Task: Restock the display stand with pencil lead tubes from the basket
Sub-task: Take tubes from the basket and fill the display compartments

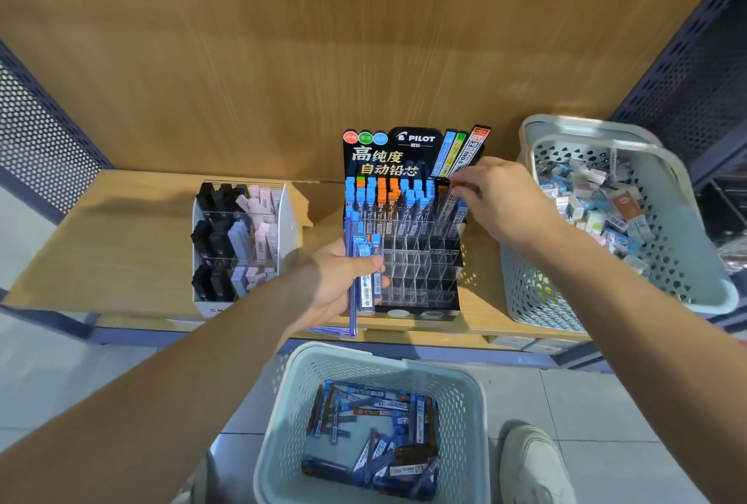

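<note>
While our curled left hand (335,285) holds a bundle of lead tubes (366,273) ready at centre frame, our right hand (505,200) pinches one tube (446,206) at the upper-right row of the display stand (416,138). More lie within reach in the basket (291,402), bottom centre.

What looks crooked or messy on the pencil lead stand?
A few orange-capped tubes in the display stand's back row lean sideways against their neighbours instead of standing straight. The clear rows in front hold nothing yet. Nothing looks broken or spilled.
</note>
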